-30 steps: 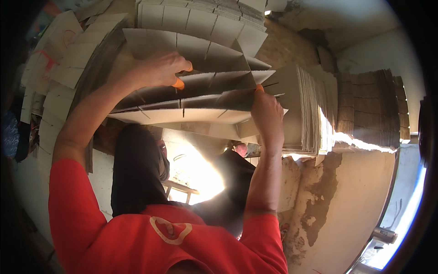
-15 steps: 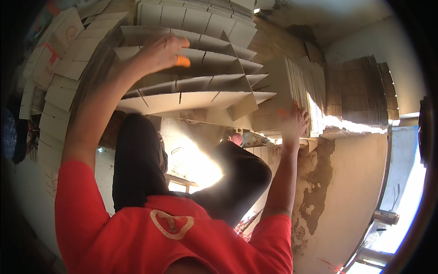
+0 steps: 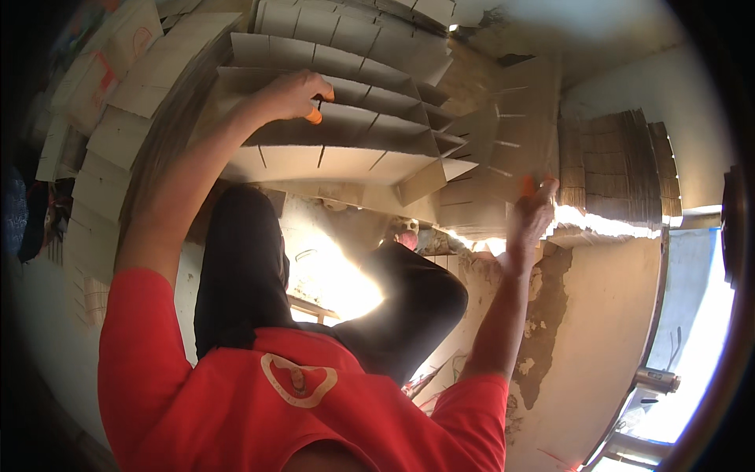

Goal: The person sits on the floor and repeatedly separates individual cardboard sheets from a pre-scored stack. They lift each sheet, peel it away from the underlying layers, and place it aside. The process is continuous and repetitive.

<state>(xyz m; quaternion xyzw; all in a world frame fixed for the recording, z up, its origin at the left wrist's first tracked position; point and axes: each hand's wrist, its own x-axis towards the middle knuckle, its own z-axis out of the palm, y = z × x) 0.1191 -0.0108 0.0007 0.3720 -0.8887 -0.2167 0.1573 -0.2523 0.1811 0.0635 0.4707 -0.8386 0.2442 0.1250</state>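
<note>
Several long slotted cardboard strips (image 3: 346, 161) stand on edge in rows, with a short cross strip (image 3: 421, 182) set through their right ends. Over the rows is my left hand (image 3: 295, 94), orange covers on its finger and thumb, pinching the upper edge of one long strip. At the right, my right hand (image 3: 535, 211), also with orange finger covers, grips the near end of a slotted cardboard piece (image 3: 523, 110). That piece lies over or beside the right-hand stack; how many sheets are in the grip is hidden.
More slotted cardboard stacks (image 3: 617, 161) stand at the far right. Others (image 3: 314, 23) lie beyond the rows, and more cardboard (image 3: 118, 153) is piled at the left. Below are my bent knees (image 3: 240, 259). A stained wall (image 3: 598, 315) runs along the right.
My right hand has moved right and now grips a cardboard piece from the stack, which has swung rightward. My left hand's finger and thumb have drawn closer together on a strip.
</note>
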